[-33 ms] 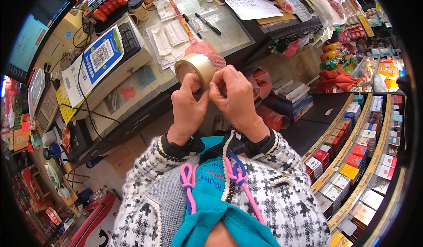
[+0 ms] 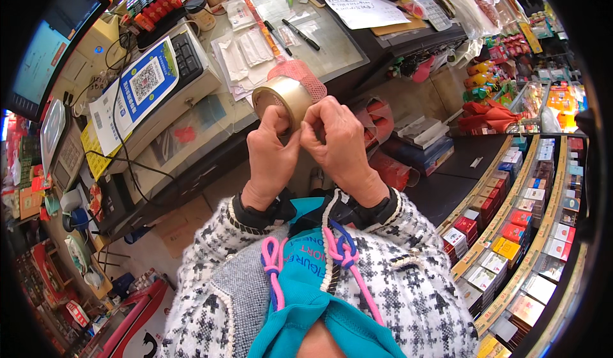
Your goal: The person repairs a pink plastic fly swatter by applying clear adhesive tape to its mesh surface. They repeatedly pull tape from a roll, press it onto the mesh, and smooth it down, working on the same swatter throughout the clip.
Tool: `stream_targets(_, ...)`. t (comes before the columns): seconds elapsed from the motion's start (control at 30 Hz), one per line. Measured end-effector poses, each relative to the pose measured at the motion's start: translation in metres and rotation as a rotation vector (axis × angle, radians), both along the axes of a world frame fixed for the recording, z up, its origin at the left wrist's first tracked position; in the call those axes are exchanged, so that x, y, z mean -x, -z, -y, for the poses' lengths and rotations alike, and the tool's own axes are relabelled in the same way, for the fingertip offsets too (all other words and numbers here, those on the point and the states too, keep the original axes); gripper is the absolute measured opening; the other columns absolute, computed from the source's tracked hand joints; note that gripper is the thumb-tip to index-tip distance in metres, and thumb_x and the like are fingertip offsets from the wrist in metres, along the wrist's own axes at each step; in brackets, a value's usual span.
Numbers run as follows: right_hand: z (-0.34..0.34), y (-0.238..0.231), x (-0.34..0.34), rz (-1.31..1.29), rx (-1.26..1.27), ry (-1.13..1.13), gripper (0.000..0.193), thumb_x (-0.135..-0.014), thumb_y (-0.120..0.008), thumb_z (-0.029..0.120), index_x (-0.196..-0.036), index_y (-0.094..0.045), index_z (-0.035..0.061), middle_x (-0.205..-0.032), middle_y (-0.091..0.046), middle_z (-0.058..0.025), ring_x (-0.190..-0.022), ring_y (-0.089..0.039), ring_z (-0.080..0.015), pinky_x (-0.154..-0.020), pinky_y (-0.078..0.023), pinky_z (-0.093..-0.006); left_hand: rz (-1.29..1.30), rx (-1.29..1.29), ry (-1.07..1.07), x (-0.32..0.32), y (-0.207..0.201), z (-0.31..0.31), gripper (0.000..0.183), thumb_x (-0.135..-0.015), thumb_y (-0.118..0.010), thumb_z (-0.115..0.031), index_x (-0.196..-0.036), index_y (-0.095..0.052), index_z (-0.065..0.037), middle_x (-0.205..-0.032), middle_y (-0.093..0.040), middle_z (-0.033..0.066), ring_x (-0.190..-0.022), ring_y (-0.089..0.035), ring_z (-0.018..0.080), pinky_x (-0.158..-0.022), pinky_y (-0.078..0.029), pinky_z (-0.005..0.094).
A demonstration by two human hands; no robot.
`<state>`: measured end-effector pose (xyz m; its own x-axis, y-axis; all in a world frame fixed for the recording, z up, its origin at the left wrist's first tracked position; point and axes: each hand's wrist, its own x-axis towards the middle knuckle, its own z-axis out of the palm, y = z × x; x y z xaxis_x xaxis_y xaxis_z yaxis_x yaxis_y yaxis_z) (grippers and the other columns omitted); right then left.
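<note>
A wide roll of clear-tan packing tape (image 2: 298, 100) is held up in front of me, over the near edge of the desk. My left hand (image 2: 273, 154) grips it from the near side, with fingers in the core. On the roll's right edge, my right hand (image 2: 338, 144) is closed in a pinch, the thumb and bent fingers against the tape. Whether a loose tape end is between those fingertips is hidden. Just beyond the roll lies a fly swatter with a pink mesh head (image 2: 311, 82) and a long orange handle (image 2: 250, 8).
Two black pens (image 2: 301, 34), papers and white packets (image 2: 257, 46) lie on the glass-topped desk. To the left stand a keyboard (image 2: 186, 57), a blue code card (image 2: 148, 80) and a monitor (image 2: 54, 39). Curved shelves of small boxes (image 2: 504, 249) fill the right.
My right hand has shifted very slightly left against the tape roll. Everything else looks the same.
</note>
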<state>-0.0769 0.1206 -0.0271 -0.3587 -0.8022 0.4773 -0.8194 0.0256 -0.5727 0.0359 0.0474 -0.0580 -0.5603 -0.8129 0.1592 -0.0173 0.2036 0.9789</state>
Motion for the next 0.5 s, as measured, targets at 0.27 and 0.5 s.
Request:
stream_targets(0.27,-0.004,-0.003,0.005,0.325,0.123,-0.099,0.016,-0.079,-0.063,-0.005,-0.085,-0.050,0.0023,-0.083,-0.057,-0.0066,-0.072,-0.056,-0.0168,-0.065,-0.047,-0.0274,-0.282,-0.502,0.178,0.000,-0.010,0.006,0.027,-0.087,-0.065,0.002,-0.109,-0.051,0.006,-0.099,-0.068,0.0080,-0.089,-0.064,0.0097,-0.076,-0.052,0.0235)
stream_targets(0.5,-0.005,0.001,0.013,0.244,0.163,-0.102,0.020,-0.077,-0.064,-0.010,-0.085,-0.050,0.0025,-0.084,-0.063,-0.0075,-0.071,-0.059,-0.0149,-0.066,-0.049,-0.0270,-0.337,-0.707,0.228,0.000,-0.002,0.011,0.026,-0.095,-0.059,-0.011,-0.113,-0.049,0.005,-0.103,-0.066,0.0121,-0.090,-0.065,0.0128,-0.081,-0.055,0.0271)
